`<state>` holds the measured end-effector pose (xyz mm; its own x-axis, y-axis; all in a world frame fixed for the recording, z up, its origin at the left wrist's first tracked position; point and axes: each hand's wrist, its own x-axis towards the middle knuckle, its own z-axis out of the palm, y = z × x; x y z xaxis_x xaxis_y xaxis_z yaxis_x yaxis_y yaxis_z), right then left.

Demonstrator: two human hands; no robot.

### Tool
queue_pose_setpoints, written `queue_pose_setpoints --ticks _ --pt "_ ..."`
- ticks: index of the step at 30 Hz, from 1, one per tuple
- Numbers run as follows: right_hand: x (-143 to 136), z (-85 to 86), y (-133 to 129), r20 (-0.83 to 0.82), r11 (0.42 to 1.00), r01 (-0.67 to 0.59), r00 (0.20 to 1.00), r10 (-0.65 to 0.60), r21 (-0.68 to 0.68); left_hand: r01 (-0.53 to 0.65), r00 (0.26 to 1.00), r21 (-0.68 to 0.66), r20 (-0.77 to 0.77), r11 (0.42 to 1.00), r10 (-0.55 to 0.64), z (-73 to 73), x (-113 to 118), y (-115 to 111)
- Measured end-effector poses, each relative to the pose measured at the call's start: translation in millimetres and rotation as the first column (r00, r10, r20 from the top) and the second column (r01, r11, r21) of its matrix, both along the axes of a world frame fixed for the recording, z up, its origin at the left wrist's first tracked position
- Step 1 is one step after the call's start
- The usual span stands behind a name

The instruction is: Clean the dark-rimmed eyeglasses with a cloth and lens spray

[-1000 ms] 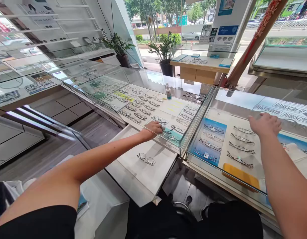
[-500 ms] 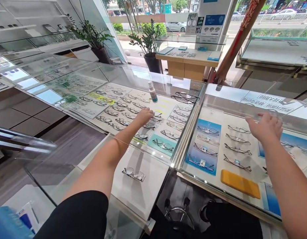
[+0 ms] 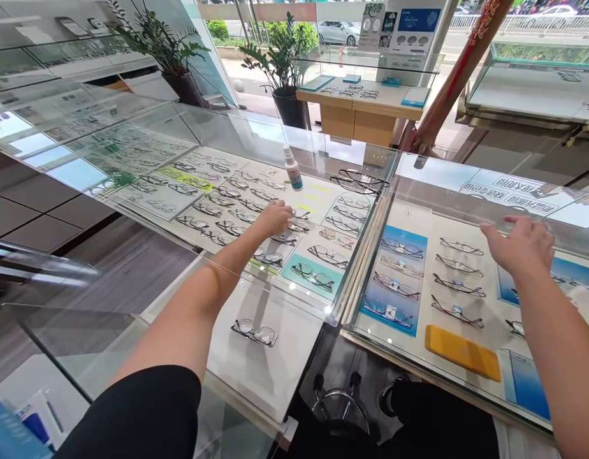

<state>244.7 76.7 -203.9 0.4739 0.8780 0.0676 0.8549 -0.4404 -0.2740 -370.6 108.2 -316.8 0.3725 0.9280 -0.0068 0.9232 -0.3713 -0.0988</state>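
My left hand (image 3: pixel 275 218) reaches out over the glass top of the left display case (image 3: pixel 218 252), its fingers curled together. Whatever may be inside them is hidden. Beyond it stands a small white spray bottle (image 3: pixel 293 169) with a teal label. To the bottle's right, dark-framed eyeglasses (image 3: pixel 359 183) rest on the glass. My right hand (image 3: pixel 524 247) is above the right display case (image 3: pixel 419 210), thumb and fingers apart, with nothing visible in it. Below and left of that hand, a yellow glasses case (image 3: pixel 461 352) lies near the counter's front edge.
Rows of eyeglasses fill both cases under glass. One pair of glasses (image 3: pixel 254 331) lies in the white drawer (image 3: pixel 256 376) in front of me. A wheeled stool (image 3: pixel 342 401) is below the gap between counters. Potted plants (image 3: pixel 287 105) and a wooden display table (image 3: pixel 361 118) stand behind.
The camera view has tilted down a little. My left hand has barely shifted on the case, and my right hand keeps its place with the fingers still apart.
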Motion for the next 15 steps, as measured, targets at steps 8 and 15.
queue_pose_setpoints --ticks 8,15 --pt "-7 7.9 -4 -0.038 1.0 0.012 0.999 -0.013 -0.015 -0.027 0.999 0.03 -0.017 0.999 0.028 12.9 22 8" --pt "-6 6.0 -5 -0.011 1.0 -0.013 1.0 0.013 -0.007 -0.031 1.0 0.009 -0.006 0.999 0.031 1.6 30 16"
